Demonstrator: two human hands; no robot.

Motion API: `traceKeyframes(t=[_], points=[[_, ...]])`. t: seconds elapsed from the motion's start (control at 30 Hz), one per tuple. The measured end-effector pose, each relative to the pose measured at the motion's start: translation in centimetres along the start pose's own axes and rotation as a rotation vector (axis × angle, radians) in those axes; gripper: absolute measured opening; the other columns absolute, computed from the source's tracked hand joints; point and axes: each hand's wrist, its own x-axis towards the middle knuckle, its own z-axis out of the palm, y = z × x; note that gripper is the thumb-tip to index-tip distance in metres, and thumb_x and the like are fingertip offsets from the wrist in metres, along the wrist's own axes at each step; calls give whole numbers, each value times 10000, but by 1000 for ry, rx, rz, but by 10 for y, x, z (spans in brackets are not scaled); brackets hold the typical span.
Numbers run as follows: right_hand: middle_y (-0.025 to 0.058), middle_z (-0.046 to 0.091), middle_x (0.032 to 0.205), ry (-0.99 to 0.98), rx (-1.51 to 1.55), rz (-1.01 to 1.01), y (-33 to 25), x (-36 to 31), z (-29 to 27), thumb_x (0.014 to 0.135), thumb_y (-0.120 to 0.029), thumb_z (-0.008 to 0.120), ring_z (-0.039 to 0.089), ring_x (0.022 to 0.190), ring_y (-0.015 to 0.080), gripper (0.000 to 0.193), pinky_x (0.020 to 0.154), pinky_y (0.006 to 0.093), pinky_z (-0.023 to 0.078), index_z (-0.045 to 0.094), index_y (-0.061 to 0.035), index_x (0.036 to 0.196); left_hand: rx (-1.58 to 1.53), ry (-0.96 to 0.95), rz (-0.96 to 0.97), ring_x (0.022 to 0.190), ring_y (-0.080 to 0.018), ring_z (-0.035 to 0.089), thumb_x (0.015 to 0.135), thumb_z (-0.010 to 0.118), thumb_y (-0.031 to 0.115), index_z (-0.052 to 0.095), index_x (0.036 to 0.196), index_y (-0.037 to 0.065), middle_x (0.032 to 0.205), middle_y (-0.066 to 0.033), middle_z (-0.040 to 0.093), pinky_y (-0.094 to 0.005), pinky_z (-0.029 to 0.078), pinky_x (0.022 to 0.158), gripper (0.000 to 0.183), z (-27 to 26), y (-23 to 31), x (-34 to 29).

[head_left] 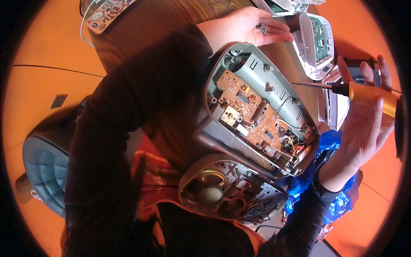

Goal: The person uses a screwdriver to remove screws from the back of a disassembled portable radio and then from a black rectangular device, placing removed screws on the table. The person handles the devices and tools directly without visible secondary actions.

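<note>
My left hand (pixel 239 26) is palm up beyond the opened device, fingers stretched out and slightly cupped. It holds a small cluster of dark metal pieces that look like screws (pixel 262 28). At the right, my right hand (pixel 361 128) grips a screwdriver (pixel 372 99) by its yellow handle, some fingers spread. Its thin shaft points left, above the far edge of a grey plastic housing half (pixel 257 64). Inside that half sits a brown circuit board (pixel 252 109) with wires. Nearer me rests the other half (pixel 233 188), with a round speaker (pixel 209 186) and red wires.
White plastic casings with green circuit boards (pixel 314 43) stand at the far right of the dark wooden table (pixel 171 25). Blue plastic bags (pixel 327 147) lie below my right hand. A sticker-covered case with a cable (pixel 109 15) is at the far left, a padded grey stool (pixel 47 175) at left.
</note>
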Motion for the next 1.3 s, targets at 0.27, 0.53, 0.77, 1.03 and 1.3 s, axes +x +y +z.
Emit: traceKeyframes(t=[0.27, 0.53, 0.77, 1.03, 1.3], points=[[314, 286, 1341, 162, -193, -76, 19, -30, 21, 970, -199, 354, 535, 1063, 414, 344, 730, 468, 559, 317, -146, 1307, 5, -22, 54, 1114, -354, 504, 935, 409, 171, 437, 1126, -161, 1153, -265, 512, -360, 425, 972, 383, 13, -2, -11], [271, 286, 1364, 219, -71, 38, 6, -51, 3, 963, -318, 368, 539, 1032, 421, 443, 578, 396, 584, 196, -258, 1367, 134, -13, 64, 1190, -339, 444, 964, 318, 129, 347, 1203, -193, 1244, -301, 437, -360, 375, 1027, 402, 30, 4, -21], [230, 371, 1303, 378, -165, 37, 8, -76, 10, 962, -304, 359, 562, 966, 343, 384, 531, 375, 571, 238, -270, 1325, 4, -6, -44, 1266, -330, 366, 963, 300, 147, 315, 1243, -182, 1333, -274, 365, -356, 321, 1077, 432, 25, 12, -20], [158, 478, 1056, 397, 110, 141, -3, -74, 2, 938, -342, 399, 525, 818, 225, 464, 518, 334, 498, 403, 45, 1194, 50, 15, -36, 1262, -328, 376, 970, 301, 163, 320, 1258, -163, 1343, -263, 360, -352, 358, 1059, 435, 29, 21, -28], [99, 431, 930, 280, 181, 238, -10, -78, -3, 927, -289, 407, 479, 672, 174, 362, 458, 299, 481, 403, 35, 1088, 58, 44, 7, 1249, -347, 381, 974, 296, 149, 284, 1272, -174, 1334, -285, 350, -364, 376, 1049, 440, 35, 21, -31]])
